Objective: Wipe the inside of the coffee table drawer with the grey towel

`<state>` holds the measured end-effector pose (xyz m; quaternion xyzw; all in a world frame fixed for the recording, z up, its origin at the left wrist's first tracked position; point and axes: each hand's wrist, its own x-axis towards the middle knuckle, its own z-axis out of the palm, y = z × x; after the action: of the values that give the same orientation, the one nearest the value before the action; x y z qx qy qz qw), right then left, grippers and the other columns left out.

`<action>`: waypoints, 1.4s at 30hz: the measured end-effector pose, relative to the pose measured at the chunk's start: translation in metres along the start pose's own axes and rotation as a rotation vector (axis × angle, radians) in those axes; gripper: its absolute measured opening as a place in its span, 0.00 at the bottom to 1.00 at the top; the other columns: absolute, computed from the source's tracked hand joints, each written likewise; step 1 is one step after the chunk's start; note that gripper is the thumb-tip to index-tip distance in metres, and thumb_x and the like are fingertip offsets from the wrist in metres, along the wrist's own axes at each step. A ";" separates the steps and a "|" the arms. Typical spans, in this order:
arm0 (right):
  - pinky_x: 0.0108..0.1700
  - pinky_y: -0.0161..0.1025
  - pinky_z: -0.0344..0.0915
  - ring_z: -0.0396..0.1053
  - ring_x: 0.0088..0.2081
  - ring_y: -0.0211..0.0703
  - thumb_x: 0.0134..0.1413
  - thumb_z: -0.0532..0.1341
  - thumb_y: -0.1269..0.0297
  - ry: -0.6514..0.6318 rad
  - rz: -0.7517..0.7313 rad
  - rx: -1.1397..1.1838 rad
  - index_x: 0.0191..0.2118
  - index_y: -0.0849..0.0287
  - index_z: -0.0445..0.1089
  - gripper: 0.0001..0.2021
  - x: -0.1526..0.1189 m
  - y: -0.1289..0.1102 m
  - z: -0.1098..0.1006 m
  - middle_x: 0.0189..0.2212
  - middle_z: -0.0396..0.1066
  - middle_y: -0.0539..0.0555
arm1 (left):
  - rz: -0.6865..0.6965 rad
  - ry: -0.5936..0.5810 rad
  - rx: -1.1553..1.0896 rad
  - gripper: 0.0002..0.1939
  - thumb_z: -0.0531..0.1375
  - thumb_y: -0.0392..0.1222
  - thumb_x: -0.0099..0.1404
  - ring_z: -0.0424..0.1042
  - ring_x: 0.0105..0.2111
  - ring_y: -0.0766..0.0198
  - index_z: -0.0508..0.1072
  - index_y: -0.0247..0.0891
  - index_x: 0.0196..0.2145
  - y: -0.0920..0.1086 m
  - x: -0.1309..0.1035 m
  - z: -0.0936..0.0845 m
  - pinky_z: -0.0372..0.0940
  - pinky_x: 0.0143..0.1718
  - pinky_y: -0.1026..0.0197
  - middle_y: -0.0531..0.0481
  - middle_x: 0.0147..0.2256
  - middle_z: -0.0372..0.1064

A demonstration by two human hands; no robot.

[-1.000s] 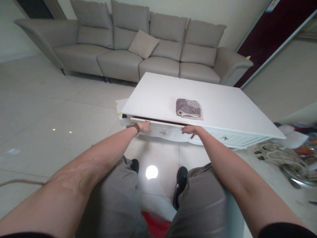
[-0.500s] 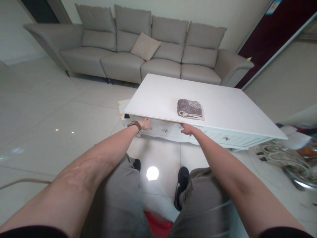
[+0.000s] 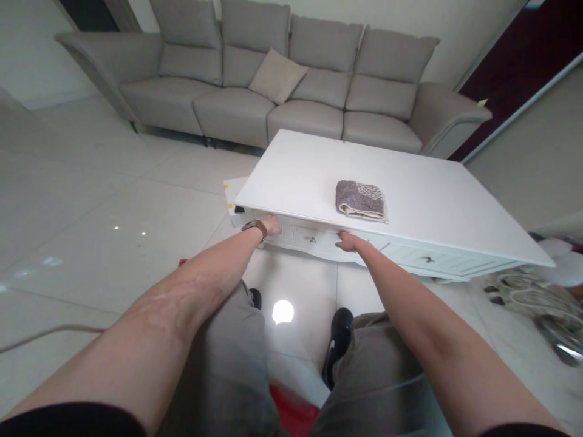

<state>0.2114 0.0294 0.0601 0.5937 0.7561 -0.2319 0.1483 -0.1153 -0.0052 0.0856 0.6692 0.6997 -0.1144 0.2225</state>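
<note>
A low white coffee table (image 3: 419, 206) stands before me, with a folded grey-brown towel (image 3: 361, 200) on its top near the front edge. Below that edge, a white drawer (image 3: 298, 237) with a small metal knob (image 3: 313, 240) faces me. My left hand (image 3: 272, 225), with a brown-strapped watch at the wrist, is closed at the drawer's left part. Closed too, my right hand (image 3: 347, 241) sits further right along the same front, just under the tabletop. The fingertips of both hands are partly hidden.
A grey sofa (image 3: 237, 109) with a beige cushion (image 3: 277, 76) stands behind the table. A white box (image 3: 231, 200) shows beside the table's left end. Coiled hoses (image 3: 523, 291) lie on the right floor. Something red (image 3: 294, 416) is between my legs.
The view has shifted slightly, so the table and sofa sit a little further right. My left fingers, more spread before, are now drawn in. Both hands stay at the drawer front.
</note>
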 end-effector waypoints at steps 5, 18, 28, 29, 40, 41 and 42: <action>0.64 0.45 0.59 0.62 0.65 0.57 0.63 0.59 0.54 0.049 0.004 -0.049 0.63 0.69 0.63 0.30 0.010 0.001 0.005 0.63 0.64 0.71 | 0.000 -0.017 -0.025 0.33 0.56 0.44 0.63 0.67 0.62 0.51 0.65 0.27 0.64 0.003 0.005 -0.003 0.62 0.59 0.61 0.32 0.63 0.65; 0.65 0.46 0.58 0.64 0.64 0.52 0.57 0.63 0.70 0.076 -0.531 -0.053 0.66 0.58 0.63 0.30 -0.067 -0.083 -0.041 0.66 0.63 0.62 | 0.552 0.136 -0.202 0.35 0.64 0.39 0.53 0.72 0.54 0.57 0.70 0.37 0.60 0.054 -0.043 -0.031 0.65 0.52 0.63 0.44 0.60 0.71; 0.60 0.53 0.65 0.62 0.63 0.58 0.58 0.61 0.68 0.402 -0.774 -0.080 0.65 0.60 0.56 0.30 -0.185 -0.117 -0.060 0.66 0.58 0.66 | 0.792 0.677 -0.174 0.06 0.55 0.34 0.46 0.56 0.20 0.65 0.61 0.41 0.17 0.084 -0.138 -0.072 0.46 0.25 0.59 0.54 0.16 0.62; 0.61 0.53 0.64 0.61 0.64 0.57 0.58 0.60 0.69 0.422 -0.791 -0.058 0.66 0.60 0.55 0.31 -0.188 -0.120 -0.057 0.67 0.57 0.66 | 0.802 0.698 -0.179 0.07 0.55 0.34 0.44 0.55 0.20 0.65 0.59 0.41 0.16 0.082 -0.144 -0.074 0.46 0.25 0.59 0.54 0.16 0.59; 0.52 0.53 0.69 0.69 0.54 0.56 0.57 0.61 0.69 0.384 -0.764 0.062 0.65 0.61 0.50 0.32 -0.189 -0.138 -0.054 0.64 0.55 0.69 | 0.937 0.693 -0.421 0.10 0.52 0.37 0.41 0.45 0.20 0.68 0.49 0.43 0.16 0.077 -0.126 -0.065 0.43 0.24 0.61 0.60 0.15 0.42; 0.52 0.53 0.69 0.69 0.53 0.56 0.57 0.61 0.69 0.380 -0.762 0.061 0.65 0.61 0.51 0.32 -0.189 -0.137 -0.055 0.64 0.55 0.69 | 0.936 0.691 -0.432 0.10 0.52 0.37 0.42 0.45 0.20 0.68 0.49 0.43 0.16 0.078 -0.125 -0.064 0.43 0.24 0.61 0.60 0.15 0.42; 0.52 0.53 0.68 0.69 0.53 0.56 0.57 0.60 0.68 0.375 -0.758 0.061 0.65 0.61 0.51 0.31 -0.188 -0.137 -0.056 0.64 0.55 0.69 | 0.937 0.690 -0.440 0.10 0.52 0.37 0.42 0.44 0.21 0.68 0.49 0.43 0.16 0.079 -0.123 -0.064 0.43 0.24 0.61 0.60 0.16 0.42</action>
<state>0.1293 -0.1225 0.2252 0.3098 0.9276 -0.1802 -0.1054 -0.0472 -0.0791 0.2097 0.8419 0.3705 0.3653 0.1430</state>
